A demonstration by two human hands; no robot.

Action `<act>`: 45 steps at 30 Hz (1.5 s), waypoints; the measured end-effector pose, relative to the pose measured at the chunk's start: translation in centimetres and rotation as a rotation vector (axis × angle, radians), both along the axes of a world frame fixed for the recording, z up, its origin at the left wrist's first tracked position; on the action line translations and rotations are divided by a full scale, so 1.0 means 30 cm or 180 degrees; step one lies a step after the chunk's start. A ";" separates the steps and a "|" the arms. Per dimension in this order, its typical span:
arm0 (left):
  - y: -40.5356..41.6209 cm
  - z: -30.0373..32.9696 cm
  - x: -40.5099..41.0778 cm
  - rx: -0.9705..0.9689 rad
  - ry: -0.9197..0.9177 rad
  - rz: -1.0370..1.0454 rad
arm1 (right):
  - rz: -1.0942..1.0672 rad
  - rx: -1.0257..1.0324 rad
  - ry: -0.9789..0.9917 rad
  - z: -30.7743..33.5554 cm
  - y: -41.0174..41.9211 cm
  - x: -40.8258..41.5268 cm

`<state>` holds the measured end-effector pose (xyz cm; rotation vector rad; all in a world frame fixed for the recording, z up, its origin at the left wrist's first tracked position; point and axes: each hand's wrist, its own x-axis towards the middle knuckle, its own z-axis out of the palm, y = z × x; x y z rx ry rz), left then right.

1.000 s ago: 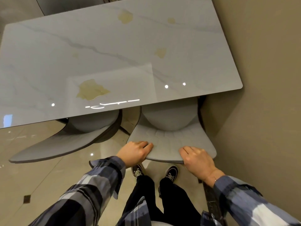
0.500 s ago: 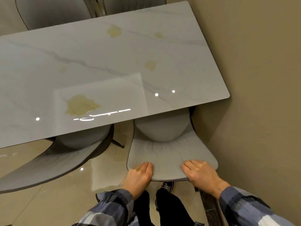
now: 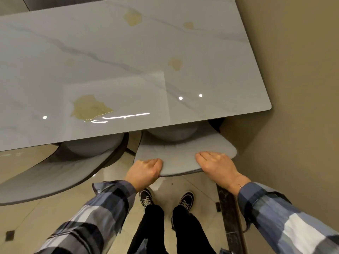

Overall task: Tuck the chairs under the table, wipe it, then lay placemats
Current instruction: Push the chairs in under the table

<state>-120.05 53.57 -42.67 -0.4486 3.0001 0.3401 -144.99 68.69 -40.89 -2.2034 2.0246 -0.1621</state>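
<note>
1. The left hand is curled over the top edge of the right chair's backrest, fingers on top and thumb side wrapped under the rim, clamped on it as it was half a second ago.
2. The right hand lies flatter on the same edge nearer the wall, fingers spread along the top and the palm over the rim; it too grips the backrest, as before.
3. Since the earlier pictures this chair has gone further in: far less of its seat and backrest shows in front of the table edge, and the hands now sit close to that edge.
4. Both shoes show on the tiles below the backrest; half a second ago only one could be seen.
5. The left chair stands beside it at an angle, its seat partly under the tabletop and its backrest swung out to the left, much as earlier.
6. The marble-look top carries yellowish stains, the largest near the front edge, smaller ones further back.
7. Hidden or cut off: the chairs' legs and most of both seats lie under the table; the left chair's backrest runs off the left border; the thumbs and the grip beneath the rim cannot be made out; grey shapes at the top border are too cropped to identify.
</note>
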 end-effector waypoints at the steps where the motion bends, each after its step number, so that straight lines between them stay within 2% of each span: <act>1: -0.003 -0.004 0.003 -0.0014 0.0043 0.0015 | 0.0026 -0.0009 -0.0015 -0.002 -0.002 0.002; 5: 0.081 0.000 -0.084 0.0121 0.0307 0.0133 | 0.0090 0.0216 0.0060 -0.015 0.053 -0.093; 11: 0.248 0.003 -0.255 0.0273 0.0799 -0.0063 | -0.0459 0.0571 0.0410 0.044 0.189 -0.220; 18: 0.096 -0.045 -0.181 0.0249 0.0636 -0.0584 | -0.0879 0.0657 0.0332 -0.001 0.162 -0.102; 24: -0.035 -0.034 -0.126 0.0084 0.0720 -0.0511 | -0.0510 0.0478 0.0370 0.001 0.036 -0.072; 29: 0.031 -0.031 -0.172 0.0065 0.0866 -0.0207 | -0.0096 0.0332 0.0432 0.027 0.036 -0.152; 33: 0.054 -0.022 -0.239 0.0088 0.1022 -0.0289 | -0.0245 0.0242 0.0479 0.042 0.055 -0.209; 39: -0.003 -0.040 -0.205 0.0050 0.0925 -0.0505 | -0.0605 0.0022 0.0396 0.005 0.052 -0.144; 45: 0.008 -0.045 -0.220 -0.0003 0.0956 -0.0480 | -0.0238 0.0017 0.0395 0.038 0.037 -0.180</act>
